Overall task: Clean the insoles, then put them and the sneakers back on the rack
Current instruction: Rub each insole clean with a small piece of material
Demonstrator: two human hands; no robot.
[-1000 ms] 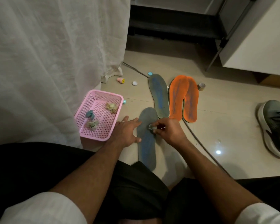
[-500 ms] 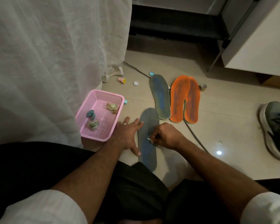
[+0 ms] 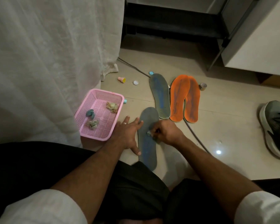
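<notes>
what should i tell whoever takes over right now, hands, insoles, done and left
Left hand: flat, fingers spread, pressing the near grey insole to the floor.
Right hand: pinches a small wipe, rubbing that insole mid-length.
Second grey insole and orange pair lie just beyond; one sneaker far right. Pink basket holds crumpled wipes.
Done: cannot tell which are clean.
Left: finish wiping, return everything to the rack.
</notes>
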